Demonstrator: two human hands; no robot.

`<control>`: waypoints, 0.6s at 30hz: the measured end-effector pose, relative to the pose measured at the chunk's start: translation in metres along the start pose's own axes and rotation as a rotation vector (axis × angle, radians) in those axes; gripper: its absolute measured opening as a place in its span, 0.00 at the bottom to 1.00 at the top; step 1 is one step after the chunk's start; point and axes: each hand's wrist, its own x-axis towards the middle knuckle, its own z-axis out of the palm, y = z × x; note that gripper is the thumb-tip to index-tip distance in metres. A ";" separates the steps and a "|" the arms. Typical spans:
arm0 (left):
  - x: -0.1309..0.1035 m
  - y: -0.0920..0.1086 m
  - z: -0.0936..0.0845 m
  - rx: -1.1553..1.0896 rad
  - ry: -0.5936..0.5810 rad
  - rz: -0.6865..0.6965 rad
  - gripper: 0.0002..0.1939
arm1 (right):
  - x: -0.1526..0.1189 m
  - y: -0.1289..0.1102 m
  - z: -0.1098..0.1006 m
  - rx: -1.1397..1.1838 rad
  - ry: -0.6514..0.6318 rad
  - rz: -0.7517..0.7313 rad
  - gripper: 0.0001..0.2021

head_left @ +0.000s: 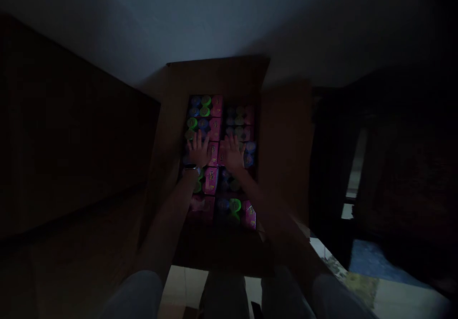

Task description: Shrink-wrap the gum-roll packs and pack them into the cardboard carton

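Observation:
Both of my arms reach down into an open cardboard box [286,152] filled with two columns of pink packs. Each pack shows round blue and green tops next to a printed pink panel, such as the pink pack [211,180] in the left column. My left hand [198,151], with a watch [191,167] on its wrist, lies flat with fingers spread on the left column. My right hand [232,152] rests palm down on the right column, fingers stretched out. Neither hand holds anything. Dim light hides the print and what the tops belong to.
The box's raised flaps [218,73] stand around the packs. A pale wall [200,18] rises behind it. Dark brown panels [71,133] are at the left. Light floor tiles [182,285] and my legs [223,295] show below, with a blue item [375,262] at the lower right.

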 end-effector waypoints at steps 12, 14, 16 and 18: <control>0.016 0.277 0.007 -1.401 -0.856 -0.221 0.44 | -0.239 0.020 -0.160 0.702 0.917 0.631 0.09; -0.006 0.307 0.010 -1.573 -0.991 -0.306 0.45 | -0.241 0.014 -0.183 0.671 1.057 0.606 0.10; -0.021 0.323 0.010 -1.719 -0.972 -0.308 0.43 | -0.247 0.009 -0.189 0.656 1.207 0.591 0.10; -0.025 0.328 0.007 -1.825 -0.944 -0.296 0.41 | -0.257 0.008 -0.178 0.717 1.212 0.616 0.14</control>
